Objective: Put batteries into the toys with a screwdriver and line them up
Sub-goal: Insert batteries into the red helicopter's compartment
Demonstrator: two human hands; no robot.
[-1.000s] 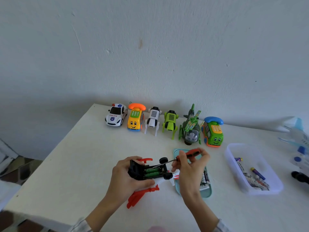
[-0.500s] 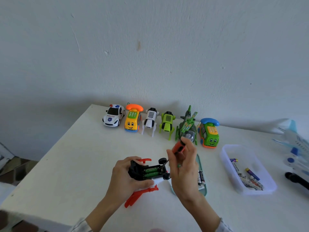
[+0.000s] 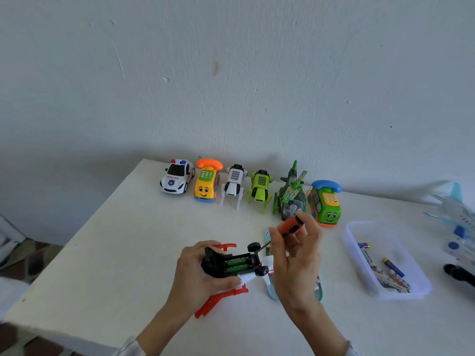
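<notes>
Near the row's green plastic helicopter (image 3: pixel 289 196), the left hand (image 3: pixel 198 276) grips an upturned red-and-white toy (image 3: pixel 231 268) with green batteries (image 3: pixel 237 263) showing, while the right hand (image 3: pixel 295 258) pinches an orange-handled screwdriver (image 3: pixel 290 225).

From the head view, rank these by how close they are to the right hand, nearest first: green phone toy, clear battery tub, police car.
From the right hand, which holds the screwdriver:
1. Green phone toy, just beyond the hand, at the right end of the row.
2. Clear battery tub, off to the right on the table.
3. Police car, far left end of the row.
</notes>
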